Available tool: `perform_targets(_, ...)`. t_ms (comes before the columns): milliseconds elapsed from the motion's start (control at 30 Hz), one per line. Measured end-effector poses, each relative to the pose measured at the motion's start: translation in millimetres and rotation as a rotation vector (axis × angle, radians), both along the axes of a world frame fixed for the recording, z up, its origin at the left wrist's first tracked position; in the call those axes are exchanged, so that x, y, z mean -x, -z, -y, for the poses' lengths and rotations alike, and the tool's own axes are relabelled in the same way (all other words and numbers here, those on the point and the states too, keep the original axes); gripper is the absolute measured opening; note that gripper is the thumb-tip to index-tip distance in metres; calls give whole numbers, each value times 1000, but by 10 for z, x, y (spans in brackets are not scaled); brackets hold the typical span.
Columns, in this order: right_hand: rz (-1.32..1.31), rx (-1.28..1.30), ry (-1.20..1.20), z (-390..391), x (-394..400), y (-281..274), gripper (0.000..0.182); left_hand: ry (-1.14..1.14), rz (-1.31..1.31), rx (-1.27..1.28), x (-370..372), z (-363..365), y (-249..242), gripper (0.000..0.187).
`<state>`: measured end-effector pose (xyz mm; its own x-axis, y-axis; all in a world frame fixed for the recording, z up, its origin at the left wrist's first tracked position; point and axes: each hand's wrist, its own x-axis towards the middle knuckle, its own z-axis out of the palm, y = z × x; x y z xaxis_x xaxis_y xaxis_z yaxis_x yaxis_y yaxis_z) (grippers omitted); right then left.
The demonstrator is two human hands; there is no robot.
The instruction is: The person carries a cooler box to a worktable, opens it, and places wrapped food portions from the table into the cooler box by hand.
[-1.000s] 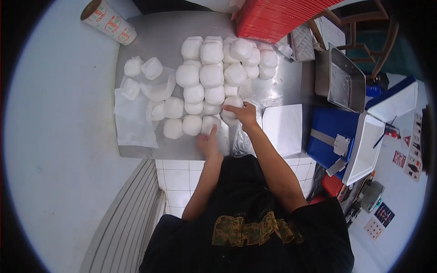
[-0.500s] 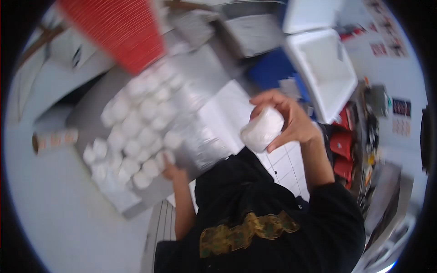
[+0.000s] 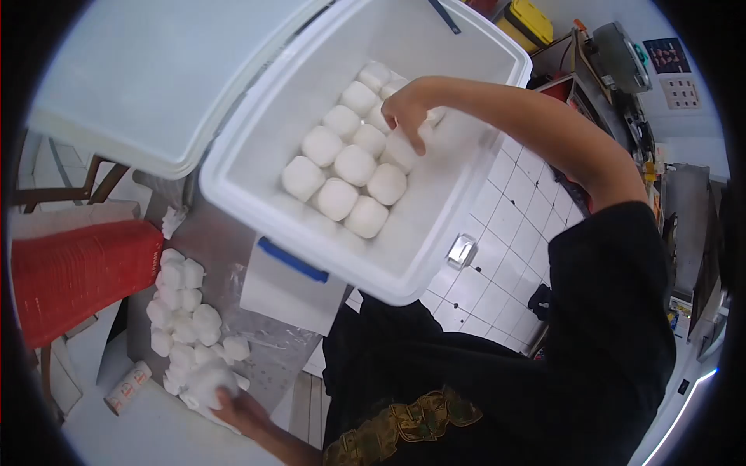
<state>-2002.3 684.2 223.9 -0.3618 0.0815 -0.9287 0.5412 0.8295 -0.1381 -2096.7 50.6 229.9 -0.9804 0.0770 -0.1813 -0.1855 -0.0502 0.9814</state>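
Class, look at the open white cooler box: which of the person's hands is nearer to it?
The right hand is nearer: it reaches inside the white cooler box, among the wrapped white bundles. The left hand is far off, down on the steel table, touching a bundle there.

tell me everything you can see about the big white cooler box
The cooler box is white plastic, rectangular and deep, its lid swung open to the left. A blue handle sits on one side and a metal latch on the near wall. Inside, white wrapped balls lie packed in rows, with the right hand reaching in among them.
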Motion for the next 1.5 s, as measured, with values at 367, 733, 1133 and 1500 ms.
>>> perform_targets(367, 229, -14, 16, -221, -11, 1220, 65, 1580, -369, 918, 403, -5309, -406, 76)
perform_targets(733, 79, 138, 255, -338, -95, 1215, 62, 2025, -206, 1452, -7, -6057, 923, 76)
perform_targets(1133, -545, -365, -185, -161, 102, -48, 35, 1562, -929, 825, 481, -5260, -491, 34)
perform_targets(1500, -1196, 591, 615, 4755, 507, -759, 30, -19, -155, 206, 250, 644, 1130, 25)
